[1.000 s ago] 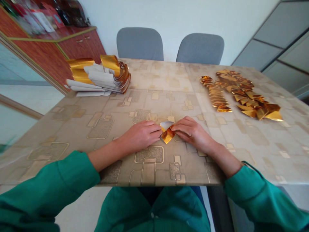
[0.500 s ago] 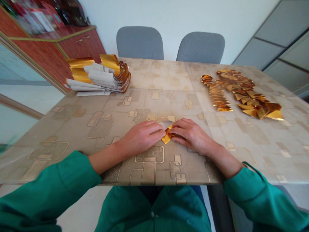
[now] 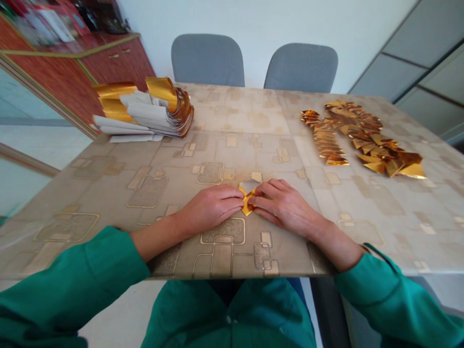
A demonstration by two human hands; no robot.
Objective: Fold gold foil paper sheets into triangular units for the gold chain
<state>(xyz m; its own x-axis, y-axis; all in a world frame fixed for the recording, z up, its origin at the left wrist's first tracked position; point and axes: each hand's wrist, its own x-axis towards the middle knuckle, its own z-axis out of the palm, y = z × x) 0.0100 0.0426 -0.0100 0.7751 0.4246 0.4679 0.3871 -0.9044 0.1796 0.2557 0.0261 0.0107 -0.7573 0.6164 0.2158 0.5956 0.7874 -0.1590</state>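
Green sleeves [image 3: 68, 270] are reaching in over the near edge of the counter [image 3: 232, 276], with bare forearms angling inward from both sides. The left hand [image 3: 210, 207] and right hand [image 3: 286, 205] are coming together near the middle, fingers curled and almost meeting. Folded gold-foil paper [image 3: 247, 205] is lying on the patterned counter between them, its long axis running away from the person, with a narrow gold tip pointing toward the chest. The right hand is the nearer one, its fingers lying over the paper's right side, while the left hand's fingers are pressing against its left edge. Whether they are actually pinching the paper, I cannot tell from here. A silvery-white flap [image 3: 249, 186] is sticking out beyond the fingers on the far side, catching the light. Farther off, a bundle of gold-and-white paper strips [image 3: 145, 108] is sitting toward the left, while rows of folded gold pieces [image 3: 362, 137] are stretching across the right. Beyond the counter, gray chairs [image 3: 207, 60] are standing against the wall, and a red-brown cabinet [image 3: 118, 63] is filling the far left corner.
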